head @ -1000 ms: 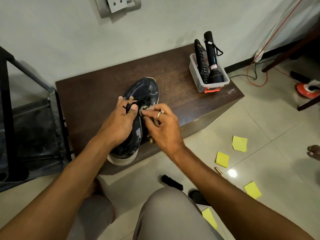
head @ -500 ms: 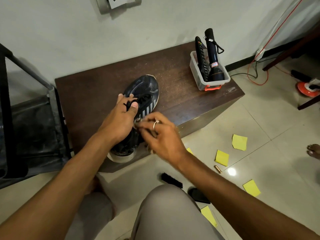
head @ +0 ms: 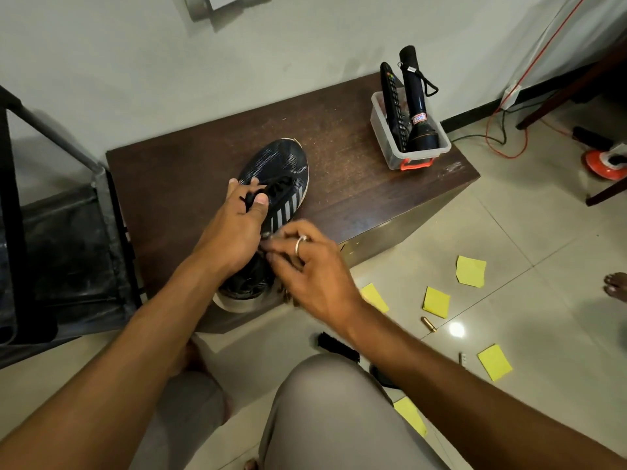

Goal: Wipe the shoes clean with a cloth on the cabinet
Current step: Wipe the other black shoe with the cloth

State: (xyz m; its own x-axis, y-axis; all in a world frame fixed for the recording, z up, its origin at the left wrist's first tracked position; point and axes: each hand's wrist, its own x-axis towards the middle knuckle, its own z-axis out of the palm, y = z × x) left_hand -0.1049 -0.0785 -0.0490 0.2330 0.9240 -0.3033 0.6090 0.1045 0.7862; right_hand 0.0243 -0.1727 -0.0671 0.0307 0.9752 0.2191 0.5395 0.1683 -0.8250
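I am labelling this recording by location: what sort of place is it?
Probably a room in a home: a low wooden cabinet against a plain wall, a plastic tub holding a remote control and a torch, and a tiled floor.

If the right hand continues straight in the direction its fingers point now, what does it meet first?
The shoe. The right hand, which seems to pinch a grey cloth, points left at the shoe's side, just below the left hand that holds the laces. It may be touching; blur hides this.
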